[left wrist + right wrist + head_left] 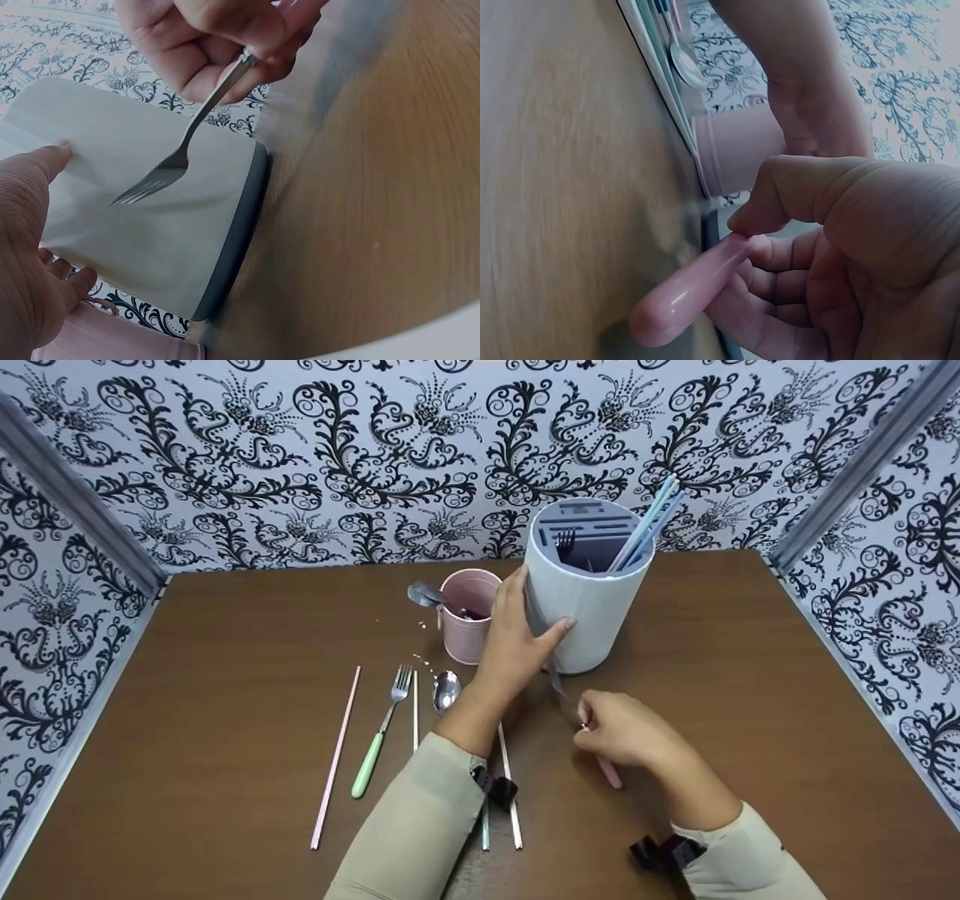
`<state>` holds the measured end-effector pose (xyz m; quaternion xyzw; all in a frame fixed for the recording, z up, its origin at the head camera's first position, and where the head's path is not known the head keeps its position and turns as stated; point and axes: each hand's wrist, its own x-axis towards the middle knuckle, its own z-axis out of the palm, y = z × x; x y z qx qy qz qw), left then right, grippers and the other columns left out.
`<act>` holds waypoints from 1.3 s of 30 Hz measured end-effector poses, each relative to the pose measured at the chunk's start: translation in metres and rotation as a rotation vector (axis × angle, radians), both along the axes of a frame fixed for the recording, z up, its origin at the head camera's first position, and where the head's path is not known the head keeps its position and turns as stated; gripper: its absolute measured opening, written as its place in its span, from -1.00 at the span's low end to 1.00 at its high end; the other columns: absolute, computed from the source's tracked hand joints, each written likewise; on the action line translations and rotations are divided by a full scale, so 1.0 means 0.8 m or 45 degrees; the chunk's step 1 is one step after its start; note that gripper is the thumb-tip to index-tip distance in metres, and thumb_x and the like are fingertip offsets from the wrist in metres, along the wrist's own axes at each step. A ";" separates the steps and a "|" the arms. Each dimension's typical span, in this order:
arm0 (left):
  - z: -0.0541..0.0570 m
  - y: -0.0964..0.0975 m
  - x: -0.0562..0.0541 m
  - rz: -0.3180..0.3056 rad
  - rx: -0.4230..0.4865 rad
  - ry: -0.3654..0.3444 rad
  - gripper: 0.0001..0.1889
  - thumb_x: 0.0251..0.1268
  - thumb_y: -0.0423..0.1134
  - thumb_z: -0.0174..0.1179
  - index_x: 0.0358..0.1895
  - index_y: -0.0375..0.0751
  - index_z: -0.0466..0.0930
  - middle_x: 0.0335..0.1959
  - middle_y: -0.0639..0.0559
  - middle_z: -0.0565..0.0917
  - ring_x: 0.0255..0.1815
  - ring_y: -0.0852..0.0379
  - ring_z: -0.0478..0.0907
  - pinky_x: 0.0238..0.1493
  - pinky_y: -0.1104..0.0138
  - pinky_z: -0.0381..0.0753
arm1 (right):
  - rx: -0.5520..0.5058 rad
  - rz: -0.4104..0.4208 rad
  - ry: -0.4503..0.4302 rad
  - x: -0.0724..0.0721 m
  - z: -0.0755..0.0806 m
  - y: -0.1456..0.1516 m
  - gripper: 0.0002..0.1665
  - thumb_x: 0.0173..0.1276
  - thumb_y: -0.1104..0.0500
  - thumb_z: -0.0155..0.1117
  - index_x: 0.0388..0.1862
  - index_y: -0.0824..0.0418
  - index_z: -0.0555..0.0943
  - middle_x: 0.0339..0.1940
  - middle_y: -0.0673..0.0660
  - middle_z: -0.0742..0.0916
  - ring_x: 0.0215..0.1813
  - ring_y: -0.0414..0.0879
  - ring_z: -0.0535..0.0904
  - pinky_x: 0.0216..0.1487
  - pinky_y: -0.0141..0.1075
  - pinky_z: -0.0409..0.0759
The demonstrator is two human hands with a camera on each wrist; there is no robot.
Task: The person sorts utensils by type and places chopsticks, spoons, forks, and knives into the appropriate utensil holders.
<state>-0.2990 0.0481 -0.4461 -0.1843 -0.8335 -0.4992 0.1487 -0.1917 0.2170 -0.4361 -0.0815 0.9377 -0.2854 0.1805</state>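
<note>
My left hand point(517, 637) grips the side of a tall white utensil holder point(596, 615), thumb across its front and fingers round its left side. Slots mark the holder's grey top, where blue chopsticks point(646, 526) and a dark fork point(565, 541) stand. Between the thumb and fingers of my right hand point(626, 727) is a pink-handled fork point(178, 160). Its tines point towards the holder's lower front in the left wrist view. The glossy pink handle point(694, 289) sticks out of the right hand in the right wrist view.
Left of the holder stands a pink cup point(466, 639) with a spoon point(425, 594) leaning out. On the brown table point(225, 697) lie a pink chopstick point(335, 757), a green-handled fork point(369, 765), another spoon point(446, 690) and several chopsticks partly under my left arm. Patterned walls enclose the table's back and sides.
</note>
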 end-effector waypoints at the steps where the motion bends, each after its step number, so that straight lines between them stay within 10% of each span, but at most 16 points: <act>1: 0.000 0.000 0.000 0.000 -0.002 -0.005 -0.01 0.24 0.02 0.48 0.62 -0.22 0.12 0.56 -0.20 0.30 0.60 -0.09 0.25 0.64 0.12 0.24 | -0.007 0.009 -0.008 0.001 0.001 0.003 -0.93 0.27 0.28 0.16 -0.31 0.19 0.45 -0.82 0.05 0.62 -0.77 -0.02 0.63 -0.44 -0.31 0.42; 19: 0.002 0.000 -0.001 -0.002 0.000 -0.019 0.00 0.24 0.02 0.48 0.63 -0.22 0.11 0.57 -0.20 0.30 0.60 -0.09 0.25 0.65 0.13 0.22 | -0.230 -0.018 -0.024 0.010 0.043 0.059 -0.91 0.34 0.34 0.15 -0.19 0.30 0.47 -0.54 0.15 0.65 -0.67 0.19 0.68 -0.35 -0.33 0.53; 25: 0.002 0.000 -0.002 -0.004 0.006 -0.028 0.00 0.23 0.02 0.49 0.62 -0.23 0.12 0.57 -0.19 0.30 0.61 -0.08 0.25 0.66 0.12 0.22 | -0.234 -0.008 0.086 0.013 0.055 0.069 -0.89 0.32 0.36 0.19 -0.18 0.29 0.53 -0.43 0.10 0.66 -0.48 -0.05 0.66 -0.32 -0.34 0.54; 39: 0.001 0.001 -0.002 -0.002 0.010 -0.012 0.00 0.22 0.03 0.49 0.61 -0.25 0.13 0.57 -0.20 0.32 0.60 -0.10 0.26 0.66 0.11 0.21 | -0.507 -0.130 0.187 0.012 0.065 0.075 -0.95 0.42 0.37 0.20 -0.17 0.30 0.55 -0.62 0.21 0.74 -0.36 -0.04 0.64 -0.37 -0.36 0.52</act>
